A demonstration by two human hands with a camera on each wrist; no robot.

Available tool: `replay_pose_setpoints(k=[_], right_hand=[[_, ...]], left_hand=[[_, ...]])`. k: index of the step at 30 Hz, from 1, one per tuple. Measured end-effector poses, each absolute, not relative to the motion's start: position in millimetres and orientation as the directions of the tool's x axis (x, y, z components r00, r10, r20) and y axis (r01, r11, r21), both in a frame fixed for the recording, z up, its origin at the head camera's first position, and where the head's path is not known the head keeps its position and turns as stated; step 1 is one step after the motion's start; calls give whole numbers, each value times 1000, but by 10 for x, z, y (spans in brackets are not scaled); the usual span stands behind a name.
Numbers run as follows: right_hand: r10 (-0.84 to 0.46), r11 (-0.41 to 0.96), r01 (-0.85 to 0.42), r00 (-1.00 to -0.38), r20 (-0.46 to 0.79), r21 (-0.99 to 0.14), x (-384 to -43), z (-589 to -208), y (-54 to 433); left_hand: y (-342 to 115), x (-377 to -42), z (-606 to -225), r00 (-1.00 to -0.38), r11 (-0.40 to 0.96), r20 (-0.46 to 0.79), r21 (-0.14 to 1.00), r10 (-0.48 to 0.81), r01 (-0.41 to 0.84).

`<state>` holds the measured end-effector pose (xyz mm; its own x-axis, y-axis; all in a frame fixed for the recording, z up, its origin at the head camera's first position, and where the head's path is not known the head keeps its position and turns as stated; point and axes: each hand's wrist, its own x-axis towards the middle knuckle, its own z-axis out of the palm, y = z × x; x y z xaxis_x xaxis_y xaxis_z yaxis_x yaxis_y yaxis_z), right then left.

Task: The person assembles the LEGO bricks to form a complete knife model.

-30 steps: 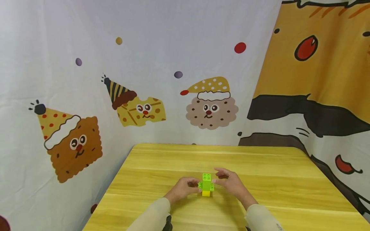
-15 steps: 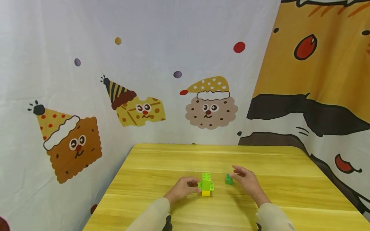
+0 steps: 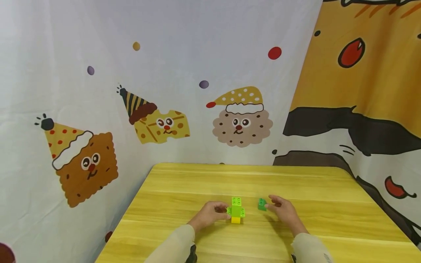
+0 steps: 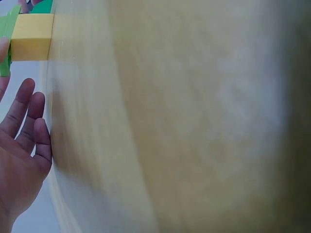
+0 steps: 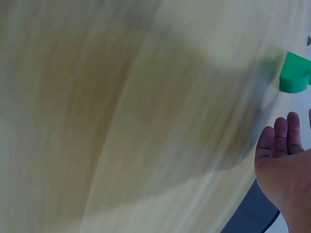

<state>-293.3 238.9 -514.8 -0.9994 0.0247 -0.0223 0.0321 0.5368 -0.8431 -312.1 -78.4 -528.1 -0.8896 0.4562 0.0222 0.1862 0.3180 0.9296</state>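
In the head view, a small stack of toy bricks [image 3: 236, 210] stands upright on the table, light green on top with a studded green piece jutting out each side and a yellow brick [image 4: 32, 36] at the bottom. My left hand [image 3: 210, 214] pinches its left side by thumb and forefinger, the other fingers relaxed. To the right of the stack lies a dark green brick [image 3: 262, 204], with a rounded side in the right wrist view. My right hand [image 3: 285, 212] is right beside this brick, thumb tip at its right side, fingers loosely extended.
The wooden table [image 3: 184, 182] has pale and yellow grain and rounded far corners. Behind it hangs a white cloth [image 3: 184, 65] printed with cartoon biscuits, cheese and dots.
My right hand moved from the stack's right side out to the right, and the dark green brick came into sight and has turned. My left hand stayed at the stack.
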Motion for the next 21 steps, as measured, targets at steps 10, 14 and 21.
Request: replay_pose_setpoints(k=[10, 14, 21], right_hand=[[12, 547, 44, -999, -44, -836, -2998, -5224, 2297], [12, 570, 29, -1000, -27, -821, -3022, -5234, 2280], [24, 613, -8, -999, 29, -790, -3080, -5302, 2258]], left_hand=[[-734, -3136, -5294, -895, 332, 17, 926, 445, 183], [-717, -3119, -5287, -904, 341, 23, 922, 427, 184], [-719, -2962, -5051, -907, 333, 37, 923, 419, 191]])
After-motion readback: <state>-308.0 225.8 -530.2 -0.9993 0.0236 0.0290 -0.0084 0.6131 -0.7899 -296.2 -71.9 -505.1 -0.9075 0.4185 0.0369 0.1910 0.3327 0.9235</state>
